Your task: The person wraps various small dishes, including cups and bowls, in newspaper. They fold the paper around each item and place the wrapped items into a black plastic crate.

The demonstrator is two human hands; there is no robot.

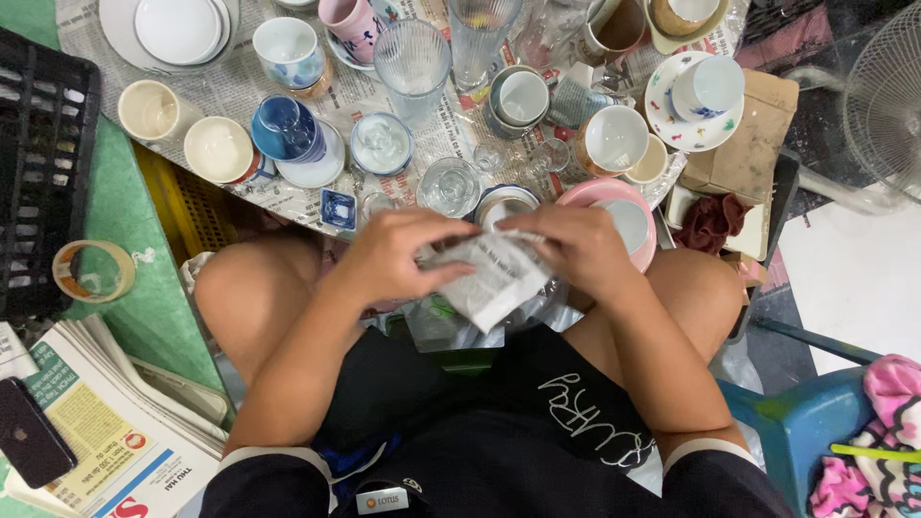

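Newsprint-wrapped bundle (494,276) held over lap, between knees, near edge of bench (288,197). Left hand (393,257) grips bundle's left side, fingers curled closed on paper. Right hand (576,251) clasps right side, fingers folded over top. Object inside hidden, possibly glassware. Just beyond hands: clear glass (449,185), pink bowl (614,206). Far left: black crate (43,173), tape roll (93,271). Newspaper stack (115,432) near left, phone (31,432) on it.
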